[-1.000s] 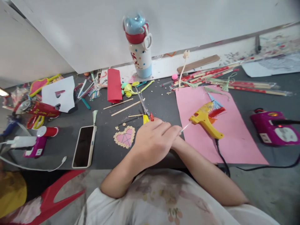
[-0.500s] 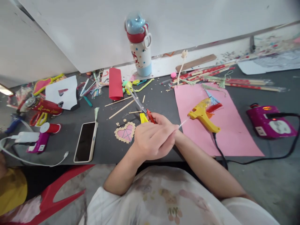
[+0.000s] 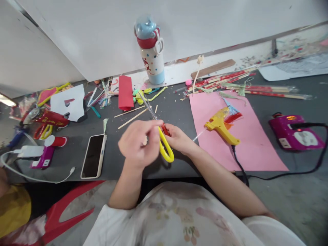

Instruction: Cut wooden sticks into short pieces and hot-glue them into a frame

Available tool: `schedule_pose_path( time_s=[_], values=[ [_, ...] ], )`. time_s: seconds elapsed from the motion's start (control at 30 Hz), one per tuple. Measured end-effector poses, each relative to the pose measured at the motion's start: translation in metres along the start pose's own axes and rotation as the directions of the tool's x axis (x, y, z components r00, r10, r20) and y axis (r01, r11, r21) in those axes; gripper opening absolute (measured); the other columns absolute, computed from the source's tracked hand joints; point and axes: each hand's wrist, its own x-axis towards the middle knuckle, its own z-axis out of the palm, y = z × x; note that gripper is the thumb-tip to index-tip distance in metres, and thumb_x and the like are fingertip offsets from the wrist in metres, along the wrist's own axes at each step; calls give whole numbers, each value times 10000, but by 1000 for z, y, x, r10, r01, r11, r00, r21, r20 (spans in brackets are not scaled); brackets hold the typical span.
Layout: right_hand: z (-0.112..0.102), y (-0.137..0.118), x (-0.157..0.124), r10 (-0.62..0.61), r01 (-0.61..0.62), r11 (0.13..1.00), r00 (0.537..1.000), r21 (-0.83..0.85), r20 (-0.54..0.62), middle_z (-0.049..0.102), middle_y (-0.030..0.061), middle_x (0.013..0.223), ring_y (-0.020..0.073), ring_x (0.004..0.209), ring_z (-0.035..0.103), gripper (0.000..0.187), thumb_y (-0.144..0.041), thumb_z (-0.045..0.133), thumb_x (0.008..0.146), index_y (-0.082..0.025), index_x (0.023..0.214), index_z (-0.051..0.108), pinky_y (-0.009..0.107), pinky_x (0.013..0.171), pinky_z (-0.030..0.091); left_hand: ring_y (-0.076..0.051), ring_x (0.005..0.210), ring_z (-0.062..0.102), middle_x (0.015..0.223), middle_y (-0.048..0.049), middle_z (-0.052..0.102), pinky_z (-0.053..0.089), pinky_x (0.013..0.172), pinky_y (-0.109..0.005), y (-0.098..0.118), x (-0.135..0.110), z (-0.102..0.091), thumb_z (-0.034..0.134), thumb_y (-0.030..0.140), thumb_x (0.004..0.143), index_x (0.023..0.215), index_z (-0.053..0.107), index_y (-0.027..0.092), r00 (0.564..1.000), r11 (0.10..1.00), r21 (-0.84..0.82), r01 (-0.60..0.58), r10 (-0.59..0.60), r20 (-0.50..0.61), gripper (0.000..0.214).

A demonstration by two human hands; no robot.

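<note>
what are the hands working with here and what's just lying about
In hand:
Scissors, red handle in the right hand; left hand by the yellow handle, contact unclear

Apparently just lying about:
Phone
Yellow glue gun, on the pink sheet
Red thread spool
Red can
Drink bottle

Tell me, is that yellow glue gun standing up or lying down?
Lying down: the yellow glue gun rests on its side, profile facing up, on the pink paper.

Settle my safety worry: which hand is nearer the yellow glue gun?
Right. The right hand, holding the red-and-yellow scissors, is left of the glue gun; the left hand is farther left.
</note>
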Motion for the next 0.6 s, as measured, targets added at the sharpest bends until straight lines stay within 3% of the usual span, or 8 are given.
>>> schedule_pose_path(
  time_s=[0.13, 0.23, 0.3, 0.43, 0.6],
  values=[
    [2, -2, 1, 68, -73, 987, 997, 144, 38, 449, -61, 631, 64, 538, 377, 159, -287, 569, 736, -183, 813, 476, 211, 515, 308, -144, 799, 589, 847, -35, 660, 470, 796, -292, -38, 6, -9, 516, 182, 864, 972, 658, 200, 991, 946, 313, 86, -112, 68, 180],
    [1, -3, 1, 117, -144, 940, 988, 309, 102, 345, -86, 537, 51, 435, 241, 51, -241, 456, 763, -197, 776, 434, 212, 435, 167, -192, 932, 585, 933, -60, 663, 440, 881, -339, -57, 6, -8, 509, 235, 871, 993, 651, 193, 972, 905, 424, 30, -124, 197, 192],
    [0, -4, 1, 89, -132, 920, 987, 368, 134, 322, -85, 536, 48, 424, 204, 130, -305, 443, 808, -198, 743, 404, 224, 429, 124, -201, 945, 588, 953, -54, 670, 433, 873, -344, -65, 3, -5, 507, 262, 874, 1012, 643, 199, 958, 898, 439, -20, -108, 265, 203],
    [-3, -6, -1, 46, -86, 952, 989, 293, 143, 364, -74, 620, 48, 488, 278, 352, -502, 591, 767, -193, 791, 424, 219, 461, 191, -198, 891, 605, 937, -52, 685, 435, 816, -333, -73, -5, 2, 513, 278, 883, 1039, 628, 206, 959, 907, 418, -55, -70, 276, 207],
    [-4, -3, -3, 68, -80, 992, 991, 102, 113, 449, -53, 725, 71, 603, 369, 499, -454, 760, 608, -194, 901, 451, 233, 569, 314, -175, 852, 616, 923, -46, 697, 457, 792, -302, -80, -10, 4, 505, 227, 895, 1048, 634, 213, 967, 932, 360, -38, -56, 248, 201]
  ],
)
